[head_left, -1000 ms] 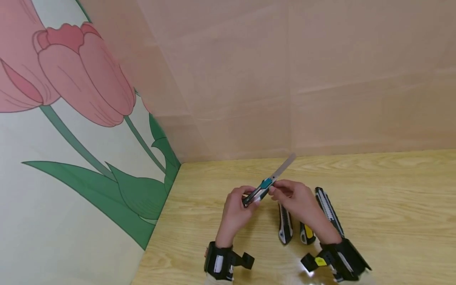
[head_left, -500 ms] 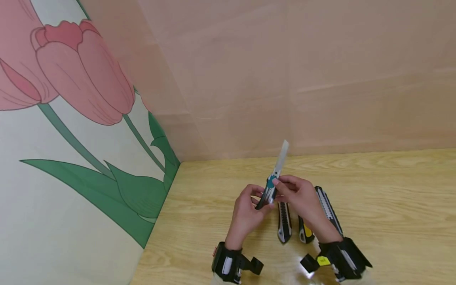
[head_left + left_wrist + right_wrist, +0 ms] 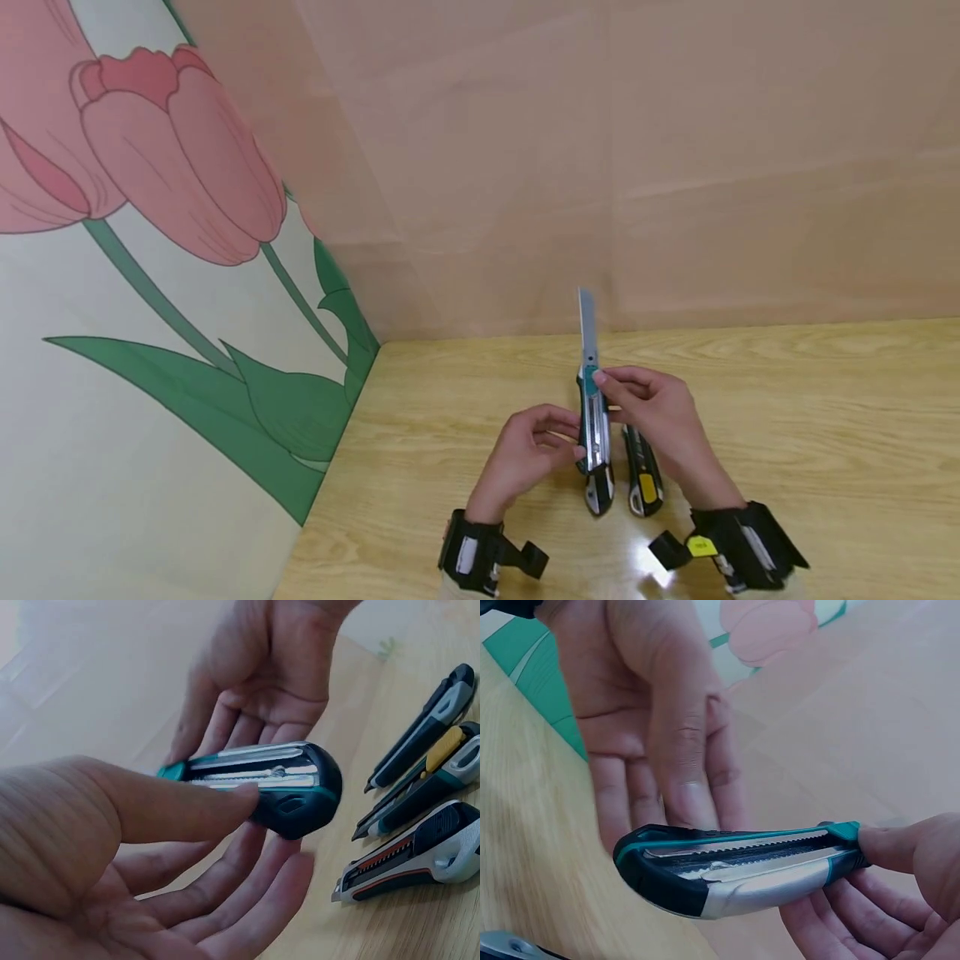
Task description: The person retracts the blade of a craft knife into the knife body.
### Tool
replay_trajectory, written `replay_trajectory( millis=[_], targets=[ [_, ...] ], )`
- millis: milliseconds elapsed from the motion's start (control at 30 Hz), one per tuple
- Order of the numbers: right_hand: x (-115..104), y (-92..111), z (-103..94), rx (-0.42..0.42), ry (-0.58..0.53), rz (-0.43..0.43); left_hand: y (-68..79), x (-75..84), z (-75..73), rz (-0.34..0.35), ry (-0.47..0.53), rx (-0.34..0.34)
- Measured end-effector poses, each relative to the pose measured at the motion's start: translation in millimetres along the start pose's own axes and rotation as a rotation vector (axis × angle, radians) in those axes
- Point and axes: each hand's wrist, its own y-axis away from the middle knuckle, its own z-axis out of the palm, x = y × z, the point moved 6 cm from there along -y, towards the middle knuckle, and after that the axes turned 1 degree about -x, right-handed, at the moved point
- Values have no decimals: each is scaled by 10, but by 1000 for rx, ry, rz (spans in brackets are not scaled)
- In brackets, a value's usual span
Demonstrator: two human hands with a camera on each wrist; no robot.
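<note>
A utility knife [image 3: 596, 425] with a teal slider is held up between both hands, its long silver blade [image 3: 587, 321] pointing away in the head view. My right hand [image 3: 667, 417] grips it near the blade end, the thumb on the teal part. Lower down, my left hand [image 3: 525, 450] holds the handle's side between thumb and fingers. In the left wrist view the left thumb lies along the metal channel of the knife [image 3: 300, 787]. The right wrist view shows the handle's silver side and dark rounded end, with the left fingers behind it.
A black-and-grey cutter [image 3: 599, 492] lies on the wooden table [image 3: 420, 467], partly under the held knife in view. Beside it is a cutter with a yellow part [image 3: 645, 479]. The left wrist view shows a third cutter [image 3: 427, 724]. A pinkish sheet [image 3: 480, 167] stands behind the table.
The knife has turned from slanting right to nearly upright in the head view. My right thumb has come onto the teal slider, and the right hand now covers the farthest-right cutter.
</note>
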Motion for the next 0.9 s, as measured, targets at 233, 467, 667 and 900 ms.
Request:
replay_trajectory(
  millis=[233, 467, 667, 900],
  targets=[
    [-40, 24, -28, -1, -62, -19, 19, 31, 46, 0, 6, -78],
    [-70, 21, -16, -11, -77, -41, 21, 19, 21, -24, 9, -44],
    [-103, 24, -26, -4, -51, -54, 22, 39, 24, -14, 2, -41],
    [-94, 27, 2, -24, -51, -20, 8, 28, 27, 8, -4, -40]
  ],
)
